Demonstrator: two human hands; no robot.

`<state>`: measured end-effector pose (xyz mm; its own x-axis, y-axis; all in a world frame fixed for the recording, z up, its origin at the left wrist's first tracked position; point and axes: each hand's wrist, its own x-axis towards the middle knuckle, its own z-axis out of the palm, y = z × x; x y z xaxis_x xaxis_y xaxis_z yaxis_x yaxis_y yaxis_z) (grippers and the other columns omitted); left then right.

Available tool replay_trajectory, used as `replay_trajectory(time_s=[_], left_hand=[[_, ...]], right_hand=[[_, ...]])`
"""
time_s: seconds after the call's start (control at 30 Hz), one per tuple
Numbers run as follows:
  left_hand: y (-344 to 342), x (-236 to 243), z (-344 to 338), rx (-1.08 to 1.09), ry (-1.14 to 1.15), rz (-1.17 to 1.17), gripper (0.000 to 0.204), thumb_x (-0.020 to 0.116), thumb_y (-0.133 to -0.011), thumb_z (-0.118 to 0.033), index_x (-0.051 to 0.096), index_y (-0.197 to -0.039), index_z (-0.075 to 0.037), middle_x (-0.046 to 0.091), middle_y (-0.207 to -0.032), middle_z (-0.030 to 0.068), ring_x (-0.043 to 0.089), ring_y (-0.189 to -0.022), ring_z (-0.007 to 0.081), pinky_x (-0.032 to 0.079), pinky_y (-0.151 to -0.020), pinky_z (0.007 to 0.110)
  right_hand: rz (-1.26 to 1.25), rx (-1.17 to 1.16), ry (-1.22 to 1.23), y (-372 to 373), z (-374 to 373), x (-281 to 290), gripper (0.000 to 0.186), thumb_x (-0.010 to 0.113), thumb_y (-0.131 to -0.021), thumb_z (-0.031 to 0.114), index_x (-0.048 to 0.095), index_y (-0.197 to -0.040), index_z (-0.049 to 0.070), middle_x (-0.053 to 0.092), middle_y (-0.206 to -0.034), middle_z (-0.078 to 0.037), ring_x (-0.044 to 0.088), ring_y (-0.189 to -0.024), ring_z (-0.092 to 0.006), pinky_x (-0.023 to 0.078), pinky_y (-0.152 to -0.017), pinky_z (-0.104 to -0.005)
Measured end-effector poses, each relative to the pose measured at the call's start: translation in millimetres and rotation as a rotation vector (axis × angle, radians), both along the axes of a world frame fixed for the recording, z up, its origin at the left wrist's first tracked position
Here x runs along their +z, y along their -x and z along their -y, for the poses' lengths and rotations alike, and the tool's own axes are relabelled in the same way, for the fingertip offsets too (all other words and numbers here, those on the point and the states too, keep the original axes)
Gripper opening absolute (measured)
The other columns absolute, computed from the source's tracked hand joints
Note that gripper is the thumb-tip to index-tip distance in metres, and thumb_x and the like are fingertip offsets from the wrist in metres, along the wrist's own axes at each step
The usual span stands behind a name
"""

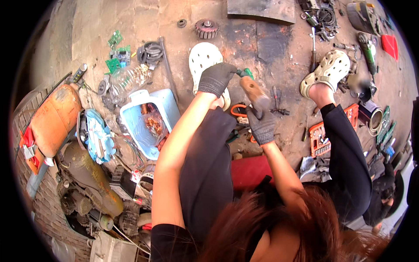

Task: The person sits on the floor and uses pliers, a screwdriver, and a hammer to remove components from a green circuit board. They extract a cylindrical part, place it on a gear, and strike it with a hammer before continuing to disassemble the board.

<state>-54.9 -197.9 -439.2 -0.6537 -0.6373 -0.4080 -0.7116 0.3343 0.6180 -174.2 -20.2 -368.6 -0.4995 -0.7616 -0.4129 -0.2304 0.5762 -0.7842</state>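
Note:
Both of my hands wear dark grey work gloves. My left hand (218, 77), over the left clog, has its fingers closed on a small green piece (247, 72); its kind is not clear. Close to that piece is the rusty brown head of a hammer (254, 91), slightly blurred. My right hand (263, 125) is closed just below the head, with the handle mostly hidden from view. An orange-handled tool (238, 110) lies on the ground beside the right hand. A thin screwdriver (275, 92) is on the floor to the right of the hammer.
My cream clogs (330, 69) stand either side. Left are a blue basin (173, 111) with copper-coloured scrap, green circuit boards (123, 56) and an orange tank (61, 115). Right are an orange socket set (320, 139) and green angle grinder (366, 53). Ahead sit a toothed rotor (206, 29) and metal plate (262, 9).

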Motion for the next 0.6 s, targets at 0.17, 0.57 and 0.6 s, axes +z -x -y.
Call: replay_trajectory(time_s=[0.17, 0.57, 0.6], left_hand=[[16.7, 32.6, -3.6, -0.054, 0.071, 0.06, 0.023, 0.056, -0.084, -0.016, 0.063, -0.105, -0.013, 0.064, -0.107, 0.0107, 0.063, -0.095, 0.0297, 0.05, -0.078, 0.039], [25.0, 28.9, -5.1, -0.081, 0.139, 0.273, 0.014, 0.057, -0.082, -0.013, 0.063, -0.094, -0.01, 0.062, -0.099, 0.0137, 0.062, -0.095, 0.0308, 0.05, -0.078, 0.04], [24.1, 29.4, -3.5, -0.055, 0.136, 0.285, 0.014, 0.059, -0.081, -0.013, 0.062, -0.094, -0.01, 0.061, -0.098, 0.0139, 0.061, -0.094, 0.0313, 0.05, -0.078, 0.04]], right_hand=[[-0.214, 0.003, 0.135, 10.5, -18.4, -10.8, 0.015, 0.066, -0.086, 0.017, 0.059, -0.082, 0.005, 0.053, -0.068, -0.001, 0.05, -0.06, -0.0098, 0.041, -0.055, -0.0274], [0.242, -0.391, -0.081, 30.2, 14.3, 4.7, 0.022, 0.068, -0.085, 0.018, 0.055, -0.075, 0.003, 0.051, -0.059, 0.001, 0.045, -0.05, -0.0072, 0.035, -0.046, -0.0251], [0.272, -0.389, -0.109, 31.8, 16.5, 7.7, 0.02, 0.069, -0.084, 0.017, 0.057, -0.078, 0.002, 0.054, -0.061, -0.001, 0.047, -0.05, -0.0077, 0.038, -0.046, -0.0249]])
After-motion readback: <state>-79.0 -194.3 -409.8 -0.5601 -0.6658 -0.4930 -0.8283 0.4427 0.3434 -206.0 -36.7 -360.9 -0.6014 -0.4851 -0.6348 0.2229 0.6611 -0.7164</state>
